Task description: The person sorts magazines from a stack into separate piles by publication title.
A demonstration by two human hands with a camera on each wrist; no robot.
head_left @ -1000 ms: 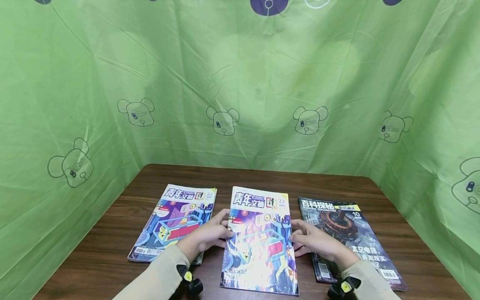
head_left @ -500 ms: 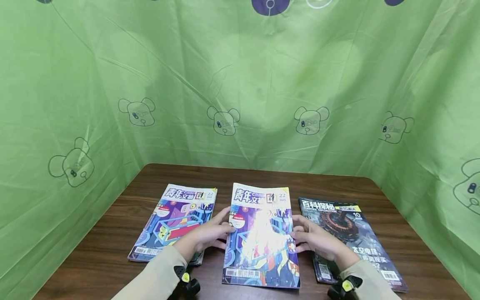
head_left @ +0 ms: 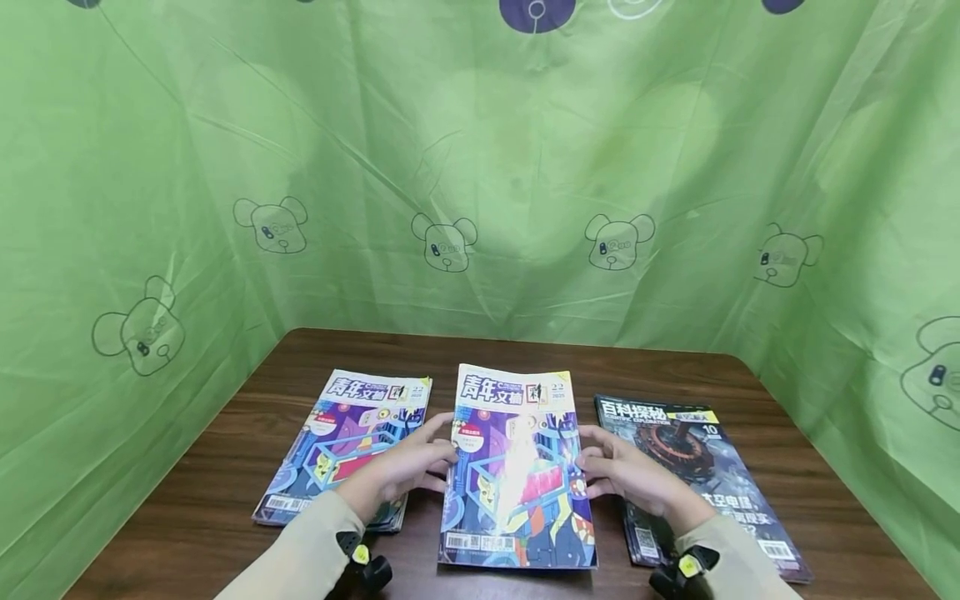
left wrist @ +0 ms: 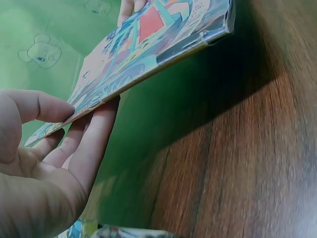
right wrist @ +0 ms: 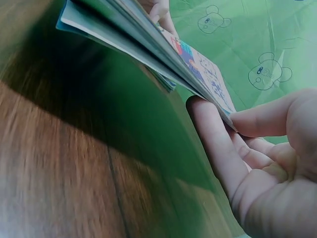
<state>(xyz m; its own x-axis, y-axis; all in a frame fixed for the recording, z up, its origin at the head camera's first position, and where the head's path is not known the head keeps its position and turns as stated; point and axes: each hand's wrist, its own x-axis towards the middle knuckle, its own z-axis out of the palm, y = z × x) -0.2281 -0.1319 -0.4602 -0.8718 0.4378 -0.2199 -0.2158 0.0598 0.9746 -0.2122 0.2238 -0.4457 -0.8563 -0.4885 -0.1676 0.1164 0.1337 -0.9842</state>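
Observation:
Between both hands is a magazine [head_left: 495, 467] with a white title band and a purple and blue cover, raised off the table with its shadow below. My left hand [head_left: 405, 462] pinches its left edge, thumb on the cover and fingers underneath, as the left wrist view shows. On the opposite edge my right hand [head_left: 633, 475] pinches it the same way; in the right wrist view the lower pages of the magazine [right wrist: 129, 44] fan slightly apart. Glare whitens the middle of the cover.
A magazine with the same cover [head_left: 322, 454] tops a small stack on the left, partly under the left forearm. To the right lies a dark magazine [head_left: 742, 492], partly covered by the right hand. The brown wooden table [head_left: 525, 350] meets a green curtain [head_left: 525, 167] behind.
The held magazine has risen and its far end has tilted up, and the glare on the cover has shifted. Both hands have moved up slightly with it. The other magazines stay put.

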